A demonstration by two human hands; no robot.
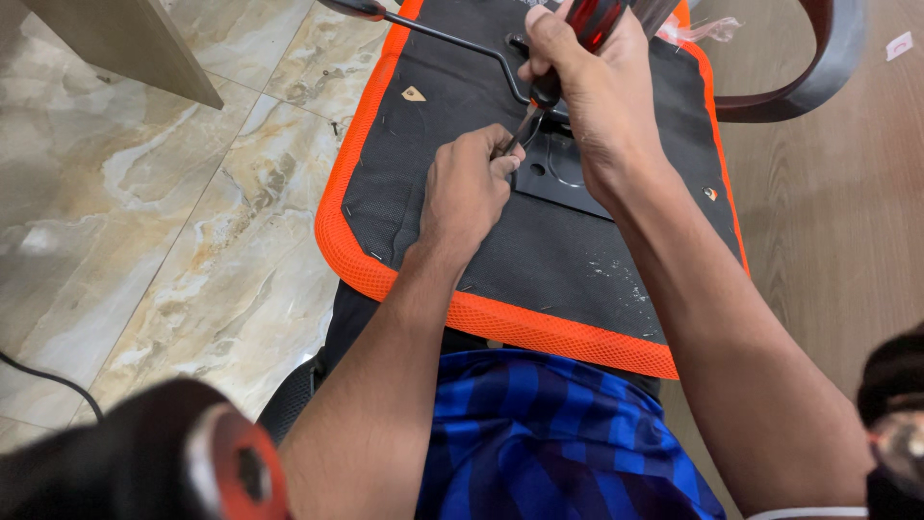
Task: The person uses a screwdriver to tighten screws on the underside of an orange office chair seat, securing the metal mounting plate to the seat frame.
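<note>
Marble floor (173,212) lies at left. The left hand (467,188) pinches the screwdriver's shaft tip against the black metal plate (563,173) on the upturned orange-edged chair seat (539,250). The right hand (597,96) is closed around the red-handled screwdriver (577,39), far centre.

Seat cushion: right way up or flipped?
Flipped. The seat cushion shows its black underside, with the metal plate and lever rod facing up.

Red-black screwdriver (568,58) tilted, tip at black metal plate (568,169).
</note>
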